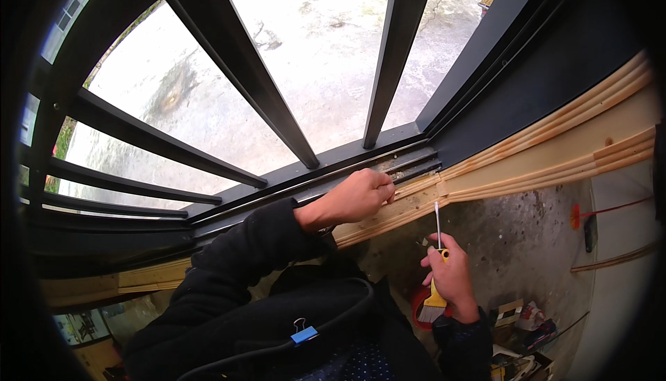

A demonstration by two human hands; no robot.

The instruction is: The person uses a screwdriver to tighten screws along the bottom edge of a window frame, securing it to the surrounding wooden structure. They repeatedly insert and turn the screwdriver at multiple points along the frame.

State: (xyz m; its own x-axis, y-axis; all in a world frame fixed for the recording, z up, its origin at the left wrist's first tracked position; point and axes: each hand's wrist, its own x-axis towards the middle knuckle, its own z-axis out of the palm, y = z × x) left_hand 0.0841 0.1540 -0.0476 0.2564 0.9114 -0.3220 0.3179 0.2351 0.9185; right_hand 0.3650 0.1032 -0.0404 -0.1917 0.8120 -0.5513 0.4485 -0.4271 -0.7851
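Note:
My left hand is over the wooden sill beside the sliding-window track, its fingers curled together. Whatever they pinch, if anything, is hidden. Dirt and debris show in the track just past the fingertips. Lower and to the right, my right hand is closed around a paintbrush with a yellow handle, its pale bristles pointing down. From the same hand a thin metal shaft, like a screwdriver's, sticks up toward the sill's edge. Its handle is hidden by the hand.
Dark metal window bars rise beyond the track, with pale concrete outside. Moulded wooden trim runs along the right. Below are a red round object, boxes and clutter on the floor. A blue binder clip sits on my dark clothing.

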